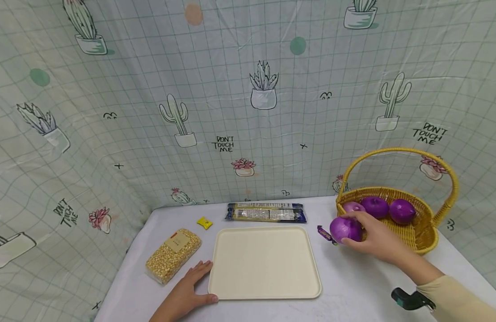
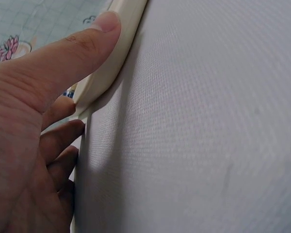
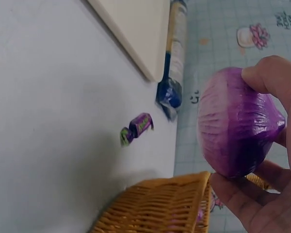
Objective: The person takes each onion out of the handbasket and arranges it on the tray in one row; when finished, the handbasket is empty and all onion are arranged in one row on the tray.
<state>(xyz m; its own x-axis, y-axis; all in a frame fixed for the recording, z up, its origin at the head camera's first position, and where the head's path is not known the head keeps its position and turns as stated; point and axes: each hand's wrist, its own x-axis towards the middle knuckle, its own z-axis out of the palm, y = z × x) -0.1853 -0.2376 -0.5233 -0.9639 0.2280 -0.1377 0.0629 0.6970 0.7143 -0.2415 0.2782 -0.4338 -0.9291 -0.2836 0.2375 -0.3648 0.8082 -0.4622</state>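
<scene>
My right hand point(image 1: 378, 237) grips a purple onion point(image 1: 343, 230) in the air, just left of the wicker basket point(image 1: 430, 239). In the right wrist view, thumb and fingers hold the onion point(image 3: 235, 124) from opposite sides. Several more purple onions point(image 1: 401, 211) sit in the basket. Below the held onion lies a purple-wrapped candy point(image 1: 325, 233). My left hand point(image 1: 187, 288) is at the left edge of the cream tray point(image 1: 264, 264). Up close in the left wrist view, the thumb touches the tray's rim point(image 2: 128, 36), with the other fingers loosely bent beside it.
A bag of corn kernels point(image 1: 174, 255) lies left of the tray, with a yellow-wrapped candy point(image 1: 204, 222) behind it. Behind the tray is a long blue-edged packet point(image 1: 266, 213). The basket's tall handle point(image 1: 397, 150) arches up at the right. A printed curtain point(image 1: 248, 125) hangs around the table.
</scene>
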